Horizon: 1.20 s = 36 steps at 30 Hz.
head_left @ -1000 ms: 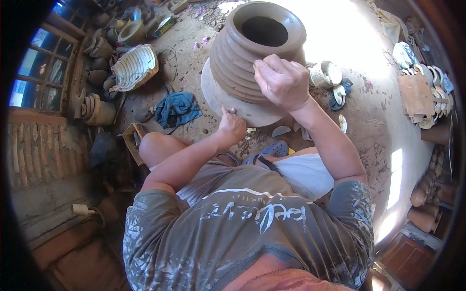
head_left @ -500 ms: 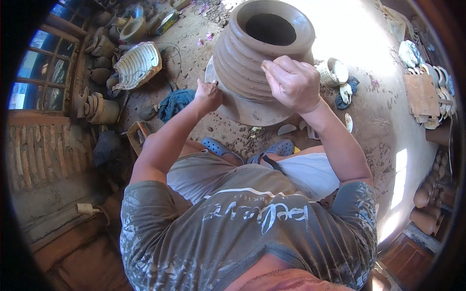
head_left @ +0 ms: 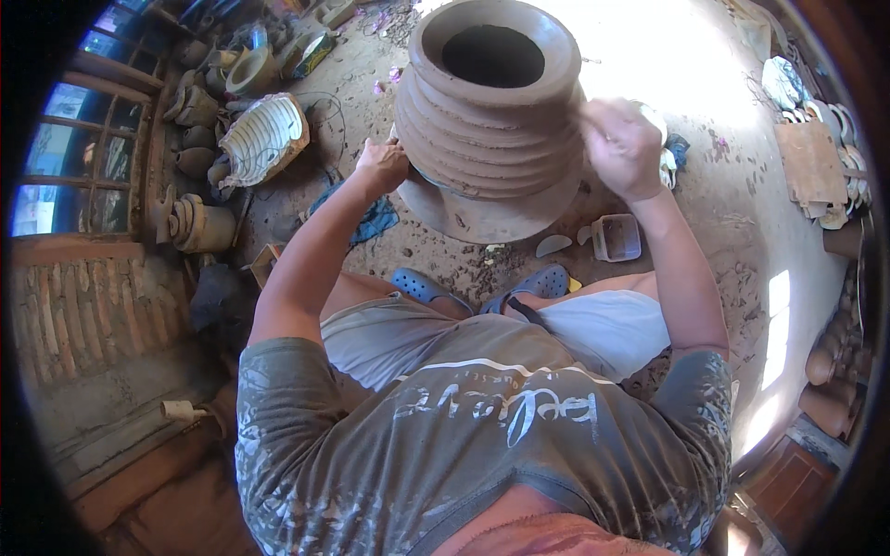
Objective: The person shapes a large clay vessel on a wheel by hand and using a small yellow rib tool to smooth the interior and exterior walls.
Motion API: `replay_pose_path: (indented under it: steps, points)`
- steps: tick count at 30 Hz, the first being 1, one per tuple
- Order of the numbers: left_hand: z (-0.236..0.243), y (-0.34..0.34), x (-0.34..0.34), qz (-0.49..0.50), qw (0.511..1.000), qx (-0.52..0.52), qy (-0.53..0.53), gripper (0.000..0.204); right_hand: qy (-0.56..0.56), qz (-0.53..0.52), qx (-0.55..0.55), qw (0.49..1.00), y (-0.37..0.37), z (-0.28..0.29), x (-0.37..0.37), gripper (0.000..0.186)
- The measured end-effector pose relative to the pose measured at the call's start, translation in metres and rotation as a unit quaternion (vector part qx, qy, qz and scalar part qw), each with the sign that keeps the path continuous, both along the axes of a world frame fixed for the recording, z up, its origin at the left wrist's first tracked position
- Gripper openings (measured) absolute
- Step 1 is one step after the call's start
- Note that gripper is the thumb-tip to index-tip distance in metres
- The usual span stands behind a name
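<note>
A large unfired clay pot (head_left: 487,148) with stacked ridges and a wide dark mouth stands upright on a round grey base (head_left: 482,222). At the pot's lower left, my left hand (head_left: 380,165) has curled fingers by the edge of pot and base; their tips are partly hidden. Against the pot's right side is my right hand (head_left: 621,148), blurred, with fingers bent together; whatever they might grip is hidden.
A clear plastic container (head_left: 615,238), pale half-disc (head_left: 553,245), teal cloth (head_left: 366,222) and ridged white mould (head_left: 264,139) lie around the base. Clay vessels (head_left: 204,227) crowd the left wall beside a window (head_left: 74,157). Stacked boards (head_left: 802,167) and pots (head_left: 830,398) line the right.
My left hand has moved up and left around the base. My right hand has shifted right, from the pot's front to its right side. The container has come into sight.
</note>
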<state>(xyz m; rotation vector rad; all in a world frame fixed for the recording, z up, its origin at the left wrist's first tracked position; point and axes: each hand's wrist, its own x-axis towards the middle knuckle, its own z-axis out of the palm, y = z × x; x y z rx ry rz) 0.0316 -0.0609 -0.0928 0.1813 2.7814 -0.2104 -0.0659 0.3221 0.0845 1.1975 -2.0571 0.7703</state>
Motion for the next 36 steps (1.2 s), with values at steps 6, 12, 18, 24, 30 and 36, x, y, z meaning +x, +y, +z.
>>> replay_pose_path:
  steps: [6,12,18,24,30,36]
  points:
    - [-0.029,-0.011,0.018,-0.039,0.997,0.042,0.044,0.035,-0.412,-0.010,-0.281,0.867,-0.004,-0.030,0.009,0.018]
    - [0.029,0.052,0.040,-0.014,0.993,0.052,-0.108,0.031,-0.553,-0.017,-0.256,0.793,-0.021,-0.015,-0.003,0.019]
    - [0.024,0.123,0.079,-0.050,0.990,0.071,-0.113,0.032,-0.601,-0.014,-0.309,0.737,-0.037,-0.015,-0.024,0.015]
    - [0.040,0.194,0.086,-0.083,0.977,0.168,-0.105,0.037,-0.597,-0.026,-0.331,0.731,-0.037,-0.020,-0.033,0.014]
    - [0.035,0.233,0.070,-0.088,0.956,0.261,-0.100,0.041,-0.582,-0.073,-0.363,0.723,-0.044,-0.010,-0.013,0.008]
    - [0.026,0.252,0.056,-0.105,0.944,0.304,-0.076,0.039,-0.583,-0.077,-0.376,0.716,-0.048,-0.004,0.014,0.007]
